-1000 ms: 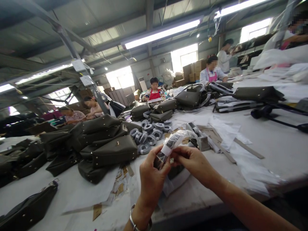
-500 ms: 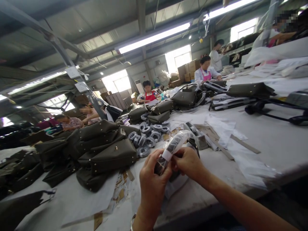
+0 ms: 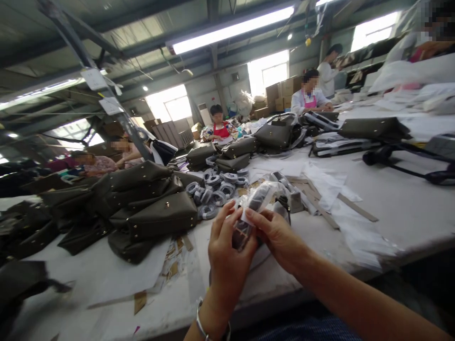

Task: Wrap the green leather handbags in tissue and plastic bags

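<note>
My left hand [image 3: 227, 251] and my right hand [image 3: 279, 237] are closed together on a dark strap wrapped in clear plastic with a white label [image 3: 254, 210], held just above the near edge of the white work table [image 3: 401, 199]. The plastic wrap sticks up and to the right past my fingers. A silver bracelet sits on my left wrist. To the left of my hands lies a pile of olive-green handbags [image 3: 142, 203]. Beyond my hands lie several coiled, plastic-wrapped straps [image 3: 216, 187].
More olive bags [image 3: 227, 154] and a dark flat bag [image 3: 373, 128] lie farther along the table, with sheets of white paper [image 3: 320, 182] and card strips. Several other people sit or stand at the far end. Cardboard boxes [image 3: 284, 92] stand at the back.
The view has shifted slightly. My hands have moved a little with the wrapped strap, and my right fingers now pinch its label higher up.
</note>
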Demonstrator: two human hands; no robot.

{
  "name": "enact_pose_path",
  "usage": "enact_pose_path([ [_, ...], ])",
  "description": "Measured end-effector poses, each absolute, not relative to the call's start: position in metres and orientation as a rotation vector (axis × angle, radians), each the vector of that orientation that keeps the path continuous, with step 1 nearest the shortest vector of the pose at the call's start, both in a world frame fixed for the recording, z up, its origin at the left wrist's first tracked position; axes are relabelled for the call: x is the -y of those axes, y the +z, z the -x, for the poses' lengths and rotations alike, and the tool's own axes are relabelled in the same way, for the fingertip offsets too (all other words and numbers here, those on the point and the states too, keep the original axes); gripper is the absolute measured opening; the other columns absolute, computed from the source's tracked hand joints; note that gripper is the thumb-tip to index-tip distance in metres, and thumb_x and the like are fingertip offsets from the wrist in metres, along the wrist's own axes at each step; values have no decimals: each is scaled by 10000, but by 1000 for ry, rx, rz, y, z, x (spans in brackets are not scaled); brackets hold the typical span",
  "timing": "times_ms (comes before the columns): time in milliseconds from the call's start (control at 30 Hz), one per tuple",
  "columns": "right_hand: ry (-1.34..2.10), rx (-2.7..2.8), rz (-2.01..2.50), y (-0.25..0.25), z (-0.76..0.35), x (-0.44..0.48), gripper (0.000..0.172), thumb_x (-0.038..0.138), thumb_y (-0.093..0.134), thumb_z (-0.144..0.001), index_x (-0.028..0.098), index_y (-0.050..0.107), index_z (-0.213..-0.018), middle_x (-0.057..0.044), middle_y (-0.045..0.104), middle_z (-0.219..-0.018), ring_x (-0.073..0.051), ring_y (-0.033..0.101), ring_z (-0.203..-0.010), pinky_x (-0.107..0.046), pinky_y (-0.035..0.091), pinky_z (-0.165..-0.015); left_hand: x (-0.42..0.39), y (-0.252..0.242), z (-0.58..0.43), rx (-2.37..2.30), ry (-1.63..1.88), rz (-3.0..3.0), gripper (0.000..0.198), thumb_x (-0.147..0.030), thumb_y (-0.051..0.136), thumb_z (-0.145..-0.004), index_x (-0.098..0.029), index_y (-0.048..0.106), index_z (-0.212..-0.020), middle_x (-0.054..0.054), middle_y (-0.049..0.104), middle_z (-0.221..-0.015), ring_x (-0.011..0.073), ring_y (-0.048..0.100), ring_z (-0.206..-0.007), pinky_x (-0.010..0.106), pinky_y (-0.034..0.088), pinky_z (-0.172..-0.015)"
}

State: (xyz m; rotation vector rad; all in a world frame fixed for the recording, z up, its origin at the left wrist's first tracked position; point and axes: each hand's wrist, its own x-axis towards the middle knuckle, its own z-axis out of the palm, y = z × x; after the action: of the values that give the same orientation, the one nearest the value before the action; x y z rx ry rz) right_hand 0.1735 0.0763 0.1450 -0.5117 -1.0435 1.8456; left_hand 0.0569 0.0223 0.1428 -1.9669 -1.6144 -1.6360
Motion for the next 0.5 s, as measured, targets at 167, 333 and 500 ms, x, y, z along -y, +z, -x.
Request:
enact_pose_path([
  [167, 1877, 1059, 639, 138, -188, -88, 366, 513, 782, -773, 182, 754, -925, -88, 743, -937, -231, 688, -857, -332, 564, -821, -4, 141, -37, 1699, -1772, 2221, 393, -284, 596, -926, -261, 583, -1318, 75, 602, -1355, 241, 542, -1276, 409, 437, -1105],
  [333, 1888, 1118, 771, 116, -210, -102, 458, 651, 724, -755, 233, 789, -930, -143, 727, -1099, -311, 678, -1029, -451, 525, -1007, -21, 107, 19, 2083, -2219, 1693, 352, -389, 542, -961, -190, 629, -1239, 99, 708, -1158, 206, 675, -1053, 357, 535, -958],
  [500, 1683, 1177, 1094, 68, -246, -118, 400, 664, 735, -690, 305, 816, -847, -196, 726, -1078, -379, 708, -924, -485, 580, -906, -46, 57, 81, 2317, -2199, 1315, 373, -400, 563, -928, -130, 635, -1174, 118, 724, -1066, 173, 704, -915, 313, 562, -856],
])
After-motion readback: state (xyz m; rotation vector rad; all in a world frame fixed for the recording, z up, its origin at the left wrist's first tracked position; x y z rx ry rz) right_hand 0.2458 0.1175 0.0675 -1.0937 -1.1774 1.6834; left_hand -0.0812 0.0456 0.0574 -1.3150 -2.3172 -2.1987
